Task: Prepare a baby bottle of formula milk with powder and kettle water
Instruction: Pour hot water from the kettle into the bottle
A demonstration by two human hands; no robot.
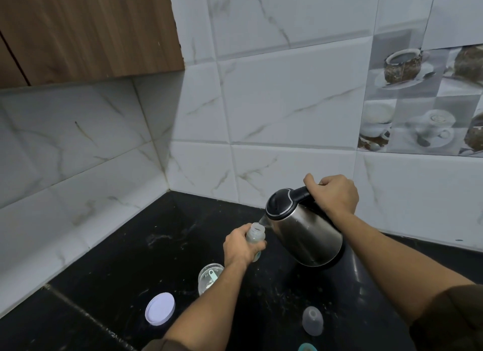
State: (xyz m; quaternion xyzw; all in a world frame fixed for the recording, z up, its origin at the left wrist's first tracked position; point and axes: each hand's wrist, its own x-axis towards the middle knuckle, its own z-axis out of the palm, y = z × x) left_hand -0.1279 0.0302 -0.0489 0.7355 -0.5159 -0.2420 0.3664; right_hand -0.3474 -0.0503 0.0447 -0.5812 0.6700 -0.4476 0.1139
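Wooden cabinet (78,29) up top left | white marbled wall tiles (287,102) behind | coffee-cup picture tiles (423,99) on the right | black speckled counter (130,259) below

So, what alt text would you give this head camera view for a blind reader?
A person's right hand tilts a steel kettle with its spout at the open mouth of a baby bottle gripped by the left hand, at a black counter. Nearer lie an open jar with a scoop, a white lid and a clear bottle cap.
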